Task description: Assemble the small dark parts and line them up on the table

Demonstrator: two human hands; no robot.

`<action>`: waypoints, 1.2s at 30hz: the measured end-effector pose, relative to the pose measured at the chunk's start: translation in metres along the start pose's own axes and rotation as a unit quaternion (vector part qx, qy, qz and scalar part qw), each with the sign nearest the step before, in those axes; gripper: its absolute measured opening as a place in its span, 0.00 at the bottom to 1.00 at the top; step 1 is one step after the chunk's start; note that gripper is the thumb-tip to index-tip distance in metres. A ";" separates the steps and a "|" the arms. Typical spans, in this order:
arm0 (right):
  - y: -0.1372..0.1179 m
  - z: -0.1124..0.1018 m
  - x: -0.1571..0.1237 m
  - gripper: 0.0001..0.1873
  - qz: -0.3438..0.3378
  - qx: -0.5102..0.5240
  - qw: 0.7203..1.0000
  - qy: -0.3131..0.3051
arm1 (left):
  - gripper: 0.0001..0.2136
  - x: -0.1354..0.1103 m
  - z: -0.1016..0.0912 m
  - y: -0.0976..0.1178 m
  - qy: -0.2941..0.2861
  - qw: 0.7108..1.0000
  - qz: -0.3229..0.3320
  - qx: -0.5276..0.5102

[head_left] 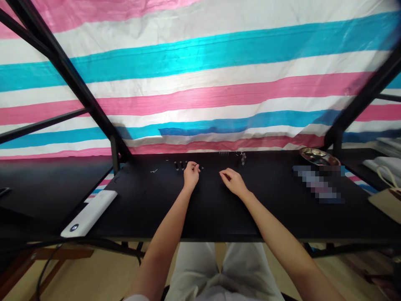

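Note:
Both my hands rest on a black table (219, 209). My left hand (191, 173) sits near the far edge with its fingers curled, touching a short row of small dark upright pieces (181, 166); whether anything lies in the fingers is too small to make out. My right hand (232, 181) lies a little to the right, fingers bent loosely inward, and nothing shows in it. More tiny dark and pale parts (241, 158) stand beyond my right hand near the back edge.
A white power bank (89, 213) lies at the table's left front corner. A metal dish (318, 156) sits at the back right beside a blurred flat item (318, 184). Black frame struts rise on both sides before a striped tarp. A second table stands on the left.

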State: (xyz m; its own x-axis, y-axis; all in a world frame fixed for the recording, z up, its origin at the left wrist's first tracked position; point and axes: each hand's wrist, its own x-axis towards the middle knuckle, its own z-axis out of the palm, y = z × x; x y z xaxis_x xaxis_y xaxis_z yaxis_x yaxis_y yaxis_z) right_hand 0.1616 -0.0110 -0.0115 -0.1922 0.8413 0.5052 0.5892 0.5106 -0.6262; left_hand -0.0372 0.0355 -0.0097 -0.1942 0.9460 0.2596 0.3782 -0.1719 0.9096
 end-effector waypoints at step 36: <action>0.008 0.012 0.001 0.17 0.112 0.193 0.974 0.028 | 0.15 -0.033 0.024 0.013 -0.203 0.954 -0.008 -0.222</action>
State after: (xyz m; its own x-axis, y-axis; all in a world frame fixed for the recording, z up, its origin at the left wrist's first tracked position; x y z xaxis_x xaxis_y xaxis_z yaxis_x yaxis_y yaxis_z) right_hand 0.1565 -0.0032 -0.0234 -0.0429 0.9338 0.3552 0.2712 0.3530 -0.8955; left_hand -0.0041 0.0084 -0.0144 0.2045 0.9621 0.1802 -0.0599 -0.1714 0.9834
